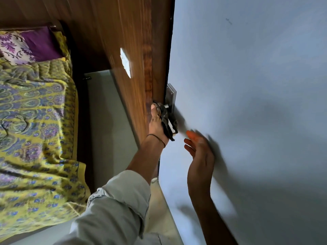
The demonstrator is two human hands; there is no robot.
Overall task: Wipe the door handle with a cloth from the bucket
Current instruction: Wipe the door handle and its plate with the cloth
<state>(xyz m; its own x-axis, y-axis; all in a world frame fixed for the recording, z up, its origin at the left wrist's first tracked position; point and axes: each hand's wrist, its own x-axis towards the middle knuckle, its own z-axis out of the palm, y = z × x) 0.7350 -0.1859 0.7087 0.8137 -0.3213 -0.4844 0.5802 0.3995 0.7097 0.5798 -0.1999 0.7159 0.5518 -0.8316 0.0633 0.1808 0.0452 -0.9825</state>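
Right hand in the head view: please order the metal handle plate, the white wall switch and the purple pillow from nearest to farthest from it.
From the right hand:
1. Metal handle plate, just above, on the door edge.
2. White wall switch, higher, on the wood panel.
3. Purple pillow, far left, on the bed.

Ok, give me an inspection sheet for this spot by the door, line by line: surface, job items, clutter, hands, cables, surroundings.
Surface: pale blue door face, smooth, a small dark mark near the top.
Job's things: dark cloth wrapped over the door handle below its metal plate; bucket not in view.
Clutter: nothing seen.
Hands: left hand pressing the cloth on the handle, thin band at the wrist; right hand open, blurred, close to the door face, touching or not cannot be told.
Cables: nothing seen.
Surroundings: wooden wall panel with a white switch plate; bed with yellow patterned cover and purple pillow; pale floor.
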